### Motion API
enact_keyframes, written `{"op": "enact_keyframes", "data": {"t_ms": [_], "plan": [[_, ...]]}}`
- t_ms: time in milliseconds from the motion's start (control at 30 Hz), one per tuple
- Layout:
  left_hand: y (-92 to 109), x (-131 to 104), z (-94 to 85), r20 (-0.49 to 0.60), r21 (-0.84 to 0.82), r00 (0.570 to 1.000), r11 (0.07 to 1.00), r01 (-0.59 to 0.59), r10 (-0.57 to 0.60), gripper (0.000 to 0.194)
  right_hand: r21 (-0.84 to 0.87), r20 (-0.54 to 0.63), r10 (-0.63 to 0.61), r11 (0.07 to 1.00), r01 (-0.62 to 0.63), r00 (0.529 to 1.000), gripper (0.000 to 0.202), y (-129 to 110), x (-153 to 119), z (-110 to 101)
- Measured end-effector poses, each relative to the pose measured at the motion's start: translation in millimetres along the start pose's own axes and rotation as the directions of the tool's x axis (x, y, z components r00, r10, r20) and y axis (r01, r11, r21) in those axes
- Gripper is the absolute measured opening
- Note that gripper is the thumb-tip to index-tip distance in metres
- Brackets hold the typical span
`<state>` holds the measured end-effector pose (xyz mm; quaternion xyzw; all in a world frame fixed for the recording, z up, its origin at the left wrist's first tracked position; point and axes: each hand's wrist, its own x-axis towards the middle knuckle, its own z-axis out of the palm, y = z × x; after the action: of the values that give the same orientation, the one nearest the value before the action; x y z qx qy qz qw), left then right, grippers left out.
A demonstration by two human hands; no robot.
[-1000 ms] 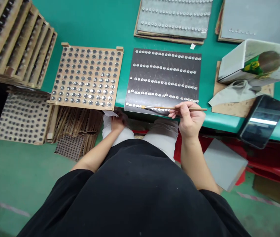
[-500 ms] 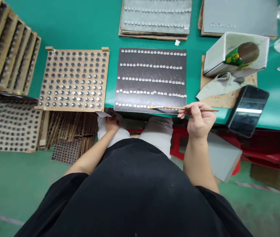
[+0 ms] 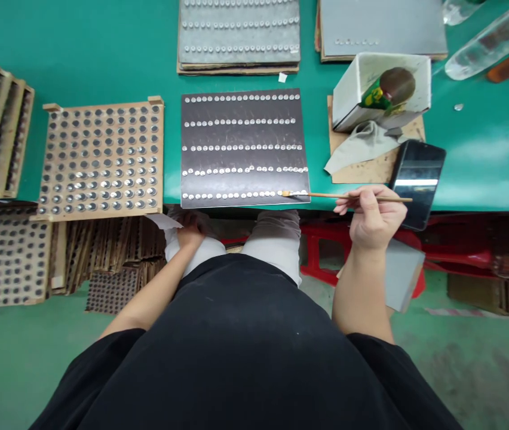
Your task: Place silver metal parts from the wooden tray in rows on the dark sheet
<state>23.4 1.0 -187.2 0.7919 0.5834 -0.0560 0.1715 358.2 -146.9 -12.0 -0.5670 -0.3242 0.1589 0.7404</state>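
Note:
My right hand (image 3: 374, 218) pinches a thin wooden paintbrush (image 3: 326, 196) by its handle, with the brush pointing left. Its bristle tip is at the right part of the nearest row on a dark board (image 3: 241, 135). Several rows of small, round, silvery pieces (image 3: 236, 195) lie across that board. My left hand (image 3: 192, 233) is low by my thigh, below the table edge. Its fingers are in shadow and hard to make out. A piece of white paper (image 3: 163, 221) juts out near it.
To the left lies a wooden tray (image 3: 159, 155) of round dark pieces, some with silvery parts on top. Stacked trays (image 3: 1, 125) stand farther left. On the right are a white box (image 3: 348, 98), a cloth (image 3: 362, 146) and a phone (image 3: 416, 185). Loaded grey boards (image 3: 241, 36) lie behind.
The brush tip has moved right along the nearest row of the dark board, my right hand with it. The whole view has shifted a little. My left hand stays low by my thigh.

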Motion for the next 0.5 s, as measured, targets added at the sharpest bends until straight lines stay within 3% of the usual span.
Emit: {"op": "enact_keyframes", "data": {"t_ms": [500], "plan": [[0, 2, 0.3, -0.026, 0.051, 0.999, 0.999, -0.018, 0.02, 0.033, -0.068, -0.16, 0.014, 0.997, -0.026, 0.987, 0.027, -9, 4, -25]]}}
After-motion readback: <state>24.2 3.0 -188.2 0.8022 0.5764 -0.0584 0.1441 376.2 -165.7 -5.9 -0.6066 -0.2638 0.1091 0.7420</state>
